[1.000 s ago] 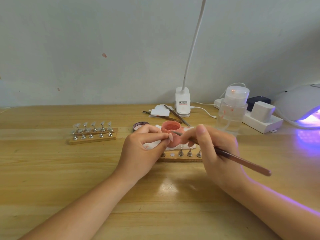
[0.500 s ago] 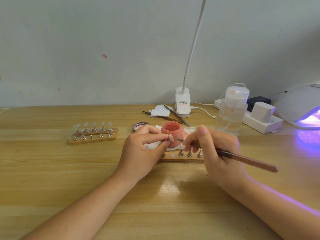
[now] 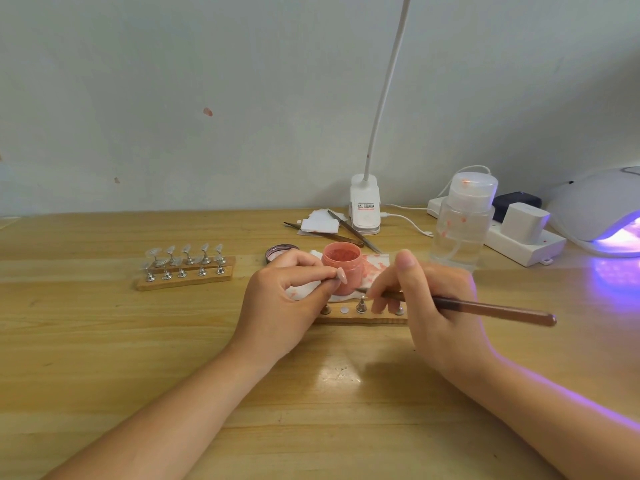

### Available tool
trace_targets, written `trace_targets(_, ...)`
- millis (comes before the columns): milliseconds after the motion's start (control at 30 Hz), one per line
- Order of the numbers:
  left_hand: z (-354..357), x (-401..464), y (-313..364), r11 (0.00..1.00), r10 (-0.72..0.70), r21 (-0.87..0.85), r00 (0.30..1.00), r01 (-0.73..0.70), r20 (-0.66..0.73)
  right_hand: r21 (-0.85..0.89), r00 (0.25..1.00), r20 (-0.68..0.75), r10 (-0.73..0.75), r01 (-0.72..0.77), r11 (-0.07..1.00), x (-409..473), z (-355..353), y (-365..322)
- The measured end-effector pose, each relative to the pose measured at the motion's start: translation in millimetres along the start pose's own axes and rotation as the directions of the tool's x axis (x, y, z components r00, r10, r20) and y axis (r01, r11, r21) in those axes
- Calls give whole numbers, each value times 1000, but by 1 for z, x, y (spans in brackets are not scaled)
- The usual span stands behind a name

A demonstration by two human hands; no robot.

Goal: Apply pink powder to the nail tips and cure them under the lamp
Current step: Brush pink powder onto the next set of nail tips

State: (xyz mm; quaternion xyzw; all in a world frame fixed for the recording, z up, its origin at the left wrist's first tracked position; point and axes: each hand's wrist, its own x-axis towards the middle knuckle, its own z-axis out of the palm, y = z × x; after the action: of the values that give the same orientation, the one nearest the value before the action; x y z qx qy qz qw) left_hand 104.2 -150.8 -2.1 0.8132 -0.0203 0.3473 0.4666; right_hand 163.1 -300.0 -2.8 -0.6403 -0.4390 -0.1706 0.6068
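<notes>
My left hand [image 3: 277,303] pinches a small pink nail tip [image 3: 341,274] at frame centre, just in front of the open pink powder jar [image 3: 343,266]. My right hand [image 3: 429,299] grips a thin brown brush [image 3: 478,307], its tip near the nail tip. Glowing white curing lamp [image 3: 599,209] sits on the surface at the right edge.

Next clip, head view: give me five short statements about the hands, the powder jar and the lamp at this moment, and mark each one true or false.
1. The left hand pinches a small stand carrying a nail tip. True.
2. The right hand holds tweezers. False: it grips a brush with a long brown handle; the tweezers lie on the table near the white clip lamp.
3. The pink powder jar has its lid on. False: it stands open, powder showing inside.
4. The curing lamp at right glows purple. True.
5. Every peg on the near wooden holder carries a stand. False: one spot shows only a bare disc.
</notes>
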Motion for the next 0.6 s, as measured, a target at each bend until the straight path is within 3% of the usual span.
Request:
trace_targets(100, 0, 0, -1, 1000, 9, 5, 1000, -9, 11, -54, 999, 4, -38, 38, 998, 1, 1, -2)
trace_targets(200, -1, 0, -2, 1000, 15, 6, 1000, -15, 9, -1, 999, 24, 34, -34, 999, 0, -1, 1)
trace_targets(400, -1, 1, -4, 999, 40, 7, 997, -40, -67, 118, 992, -94, 90, -79, 990, 0, 1, -4)
trace_targets(600, -1, 1, -4, 998, 69, 11, 992, -68, -101, -62, 999, -50, -8, 5, 998, -3, 3, -7)
